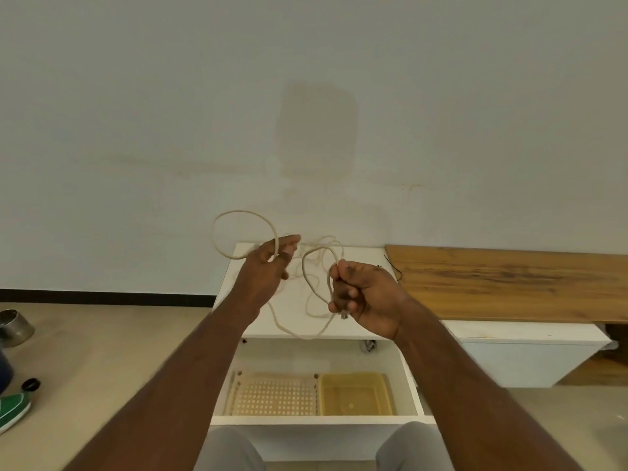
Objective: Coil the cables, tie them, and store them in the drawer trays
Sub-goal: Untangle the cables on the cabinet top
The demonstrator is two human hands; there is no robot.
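Note:
A long cream cable (238,215) loops in the air above a white cabinet top (360,256). My left hand (268,263) pinches the cable where a large loop rises to its left. My right hand (360,294) grips a smaller loop and the cable's plug end, which sticks out below the fist. More cable lies slack on the cabinet top between my hands. Below, the open white drawer (319,419) holds a perforated cream tray (272,396) on the left and a yellow tray (356,392) on the right.
A wooden board (509,283) lies on a white unit to the right, with a thin black wire (394,270) at its left end. On the floor at left are a metal pot (15,328), a black cap (30,384) and a green shoe (13,409). My knees show at the bottom edge.

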